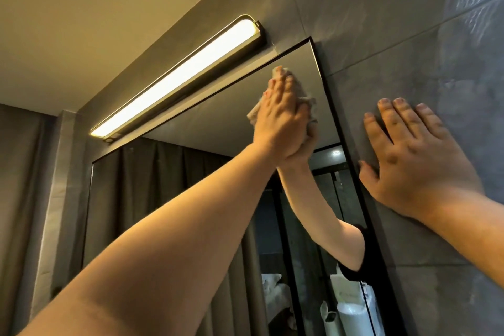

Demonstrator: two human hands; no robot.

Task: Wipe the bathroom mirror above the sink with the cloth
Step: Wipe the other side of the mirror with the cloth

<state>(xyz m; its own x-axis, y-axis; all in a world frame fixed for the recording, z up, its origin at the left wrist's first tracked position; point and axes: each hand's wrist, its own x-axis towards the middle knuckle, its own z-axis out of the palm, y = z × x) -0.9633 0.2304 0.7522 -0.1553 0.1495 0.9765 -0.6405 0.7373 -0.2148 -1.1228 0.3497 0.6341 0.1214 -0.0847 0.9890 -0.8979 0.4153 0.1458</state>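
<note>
A person's left hand (pixel 282 120) pressed a small, crumpled off-white cloth (pixel 309 106) flat against the black-framed rectangular wall mirror (pixel 218 128) at frame centre, just below the mirror's top edge and near its upper right corner. The fingers lay together and straight over the cloth, pinning it to the glass w/ the palm rather than gripping it; bits of fabric showed past the fingertips and at the lower left of the hand. The right hand (pixel 414 161), at mid right of the frame, lay open and flat w/ fingers spread on the grey stone-look wall tile (pixel 381 22), its thumb touching or just beside the mirror's black frame; it held nothing.

Risks from here, as judged: the cloth, pinned only by flat pressure, could slip out or bunch if the push eased during a stroke, leaving bare fingers to smear the glass. The lit, long, metal-cased bar lamp (pixel 174 82) sat just above the mirror's top edge at upper left of centre, so an upward sweep could knock knuckles into its housing. The arm looked near full stretch, so pressure at the top corner probably ran weak and streaks may have stayed. The bracing hand could slide on smooth tile if weight shifted. The sink was out of view; only 1 corner zone appeared to be under the cloth.
</note>
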